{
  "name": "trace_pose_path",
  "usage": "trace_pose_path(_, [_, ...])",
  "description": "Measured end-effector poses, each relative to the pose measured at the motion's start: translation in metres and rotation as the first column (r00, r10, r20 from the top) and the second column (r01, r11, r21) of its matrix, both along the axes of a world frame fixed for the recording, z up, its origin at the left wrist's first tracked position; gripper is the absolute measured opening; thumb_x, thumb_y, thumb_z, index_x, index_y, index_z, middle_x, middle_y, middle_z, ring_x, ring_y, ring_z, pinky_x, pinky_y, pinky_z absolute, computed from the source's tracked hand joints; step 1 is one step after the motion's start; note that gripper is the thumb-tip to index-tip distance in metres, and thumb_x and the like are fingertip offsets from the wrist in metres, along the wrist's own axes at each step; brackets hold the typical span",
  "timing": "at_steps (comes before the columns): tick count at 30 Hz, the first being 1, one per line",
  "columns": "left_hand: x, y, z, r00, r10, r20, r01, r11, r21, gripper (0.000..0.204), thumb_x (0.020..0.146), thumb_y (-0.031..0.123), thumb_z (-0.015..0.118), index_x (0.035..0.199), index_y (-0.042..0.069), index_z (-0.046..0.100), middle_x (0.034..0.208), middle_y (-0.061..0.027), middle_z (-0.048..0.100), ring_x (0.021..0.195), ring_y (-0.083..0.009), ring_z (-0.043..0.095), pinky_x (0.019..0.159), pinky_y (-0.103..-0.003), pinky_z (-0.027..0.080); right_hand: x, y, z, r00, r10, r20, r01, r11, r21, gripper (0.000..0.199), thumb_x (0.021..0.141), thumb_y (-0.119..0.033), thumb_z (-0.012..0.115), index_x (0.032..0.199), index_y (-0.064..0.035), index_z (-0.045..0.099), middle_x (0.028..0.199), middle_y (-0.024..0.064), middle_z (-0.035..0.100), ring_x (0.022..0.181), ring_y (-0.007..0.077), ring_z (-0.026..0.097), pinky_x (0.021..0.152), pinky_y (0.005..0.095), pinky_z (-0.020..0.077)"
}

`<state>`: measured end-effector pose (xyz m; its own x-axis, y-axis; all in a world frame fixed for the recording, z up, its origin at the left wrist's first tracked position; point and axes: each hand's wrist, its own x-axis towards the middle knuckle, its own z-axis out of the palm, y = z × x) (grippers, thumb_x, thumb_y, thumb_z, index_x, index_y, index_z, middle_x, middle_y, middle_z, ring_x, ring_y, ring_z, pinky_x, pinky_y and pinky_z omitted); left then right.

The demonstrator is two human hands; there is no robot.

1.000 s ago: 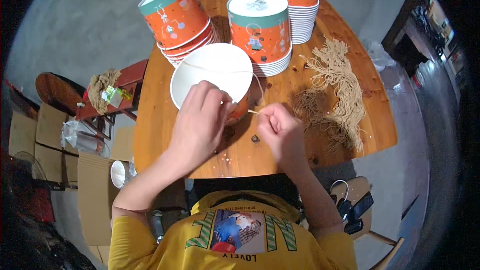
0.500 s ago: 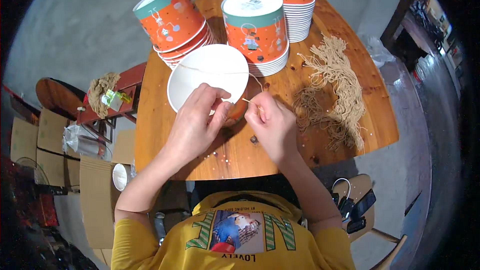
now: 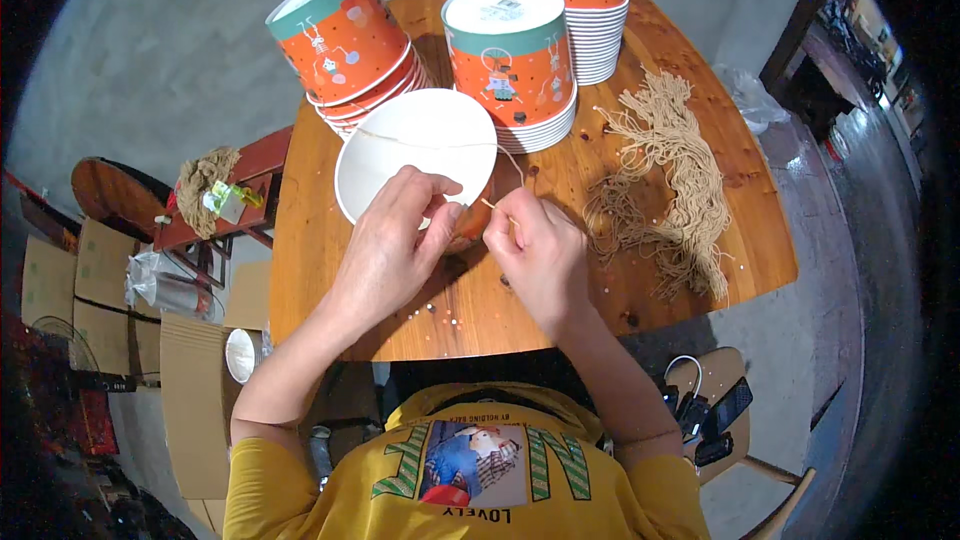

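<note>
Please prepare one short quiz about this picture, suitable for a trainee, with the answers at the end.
1. True or false: the right hand holds a thin string.
2. Choose one. What lies on the table to the right of that hand?
A) scissors
B) a beige yarn bundle
C) a glass bottle
3. Count: how many stacks of orange tubs are on the table behind the tipped, white-lined tub?

Key: 1 true; 2 B; 3 three.
</note>
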<state>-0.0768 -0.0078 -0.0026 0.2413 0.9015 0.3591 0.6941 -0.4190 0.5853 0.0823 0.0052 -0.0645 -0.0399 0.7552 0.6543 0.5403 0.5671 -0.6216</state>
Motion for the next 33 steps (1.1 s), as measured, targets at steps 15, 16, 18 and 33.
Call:
trace_pose_path(15, [-0.002,0.000,0.003,0.997,-0.004,-0.073,0.002,1.000,-0.028,0.016,0.091,0.007,0.054,0.105,-0.001,0.055,0.090,-0.0115,0.056,0.079,-0.0195,0.064,0.068,-0.030,0.053,-0.002,0.005,0.002,0.999,0.045,0.023,-0.044,0.998,-0.049,0.017,0.076,-0.007,0.064,0.077,-0.0081,0.047,0.065,0.0102,0.057,0.061,0.0284,0.061,0.052,0.0404,0.0485])
trace_pose_path(16, [-0.002,-0.001,0.004,0.998,-0.006,-0.058,0.002,0.998,-0.055,0.018,0.092,0.008,0.053,0.108,-0.001,0.055,0.091,-0.0117,0.057,0.081,-0.0191,0.064,0.070,-0.030,0.051,-0.003,0.005,0.002,0.999,0.037,0.023,-0.036,0.998,-0.046,0.016,0.076,-0.007,0.064,0.077,-0.0079,0.048,0.065,0.0104,0.057,0.061,0.0287,0.061,0.052,0.0403,0.0486])
trace_pose_path(18, [-0.002,0.002,0.008,0.999,-0.006,-0.033,0.002,0.994,-0.110,0.020,0.093,0.010,0.052,0.111,0.001,0.055,0.090,-0.0112,0.057,0.082,-0.0177,0.062,0.072,-0.029,0.050,-0.004,0.007,0.003,0.999,0.029,0.024,-0.028,0.999,-0.042,0.016,0.076,-0.007,0.064,0.076,-0.0077,0.048,0.065,0.0106,0.057,0.060,0.0290,0.061,0.052,0.0403,0.0487])
trace_pose_path(33, [-0.015,0.044,0.014,0.994,-0.069,0.079,0.099,0.875,-0.473,0.014,0.094,0.019,0.052,0.093,0.005,0.054,0.083,0.0019,0.057,0.075,-0.0064,0.050,0.066,-0.021,0.042,0.009,0.008,0.018,0.988,0.153,-0.003,-0.151,0.975,-0.164,0.011,0.083,-0.013,0.062,0.082,-0.0056,0.053,0.067,0.0124,0.059,0.058,0.0273,0.061,0.053,0.0382,0.0481])
